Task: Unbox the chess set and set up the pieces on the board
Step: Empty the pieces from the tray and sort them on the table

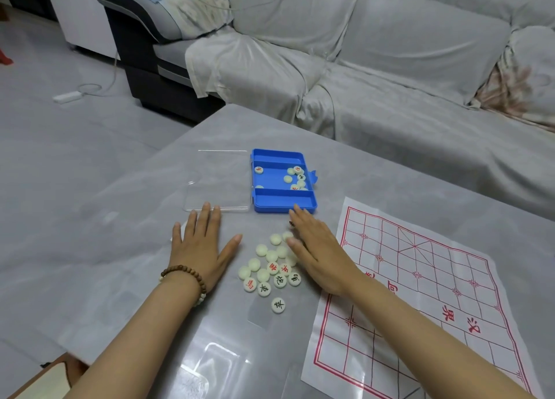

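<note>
I saw my left hand (199,250) lie flat on the gray table (120,248), fingers straight, holding nothing. My right hand (319,253) was flat too, its thumb side touching the pile of round chess pieces (272,268) between my hands. More pieces sat in the open blue box (285,208). The paper board (420,293) lay right of the pile.

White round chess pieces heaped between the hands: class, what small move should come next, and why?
Probably turn the blank-side-up white round chess pieces over with the open right hand: many hide their characters, and the red-lined paper board holds none yet.
</note>
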Action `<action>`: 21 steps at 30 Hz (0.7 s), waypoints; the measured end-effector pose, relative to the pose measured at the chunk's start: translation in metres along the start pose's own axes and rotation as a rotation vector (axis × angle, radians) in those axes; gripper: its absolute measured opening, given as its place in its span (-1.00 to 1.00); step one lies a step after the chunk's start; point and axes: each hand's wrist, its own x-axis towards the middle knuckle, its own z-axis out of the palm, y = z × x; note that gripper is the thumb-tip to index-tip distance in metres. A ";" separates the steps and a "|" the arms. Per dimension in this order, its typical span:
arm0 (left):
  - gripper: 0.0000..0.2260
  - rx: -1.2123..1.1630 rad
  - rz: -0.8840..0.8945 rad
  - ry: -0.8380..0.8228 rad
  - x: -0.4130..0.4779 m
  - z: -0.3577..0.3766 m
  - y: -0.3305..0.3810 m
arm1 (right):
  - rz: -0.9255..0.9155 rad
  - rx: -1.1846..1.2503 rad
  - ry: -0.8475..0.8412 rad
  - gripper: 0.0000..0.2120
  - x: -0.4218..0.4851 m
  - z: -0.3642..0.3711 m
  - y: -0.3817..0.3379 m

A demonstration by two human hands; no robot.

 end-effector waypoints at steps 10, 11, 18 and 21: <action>-0.36 0.002 0.005 -0.004 0.001 0.000 -0.001 | 0.006 -0.056 -0.104 -0.39 -0.028 0.011 -0.010; -0.36 0.003 0.006 -0.003 0.000 0.000 -0.001 | 0.026 -0.031 -0.070 -0.40 -0.022 0.008 -0.009; -0.38 -0.018 0.010 -0.010 -0.001 -0.002 -0.002 | 0.017 -0.084 -0.100 -0.42 -0.001 0.021 -0.016; -0.39 -0.044 0.016 -0.009 -0.001 -0.004 -0.003 | -0.028 -0.046 -0.136 -0.44 -0.008 0.022 -0.027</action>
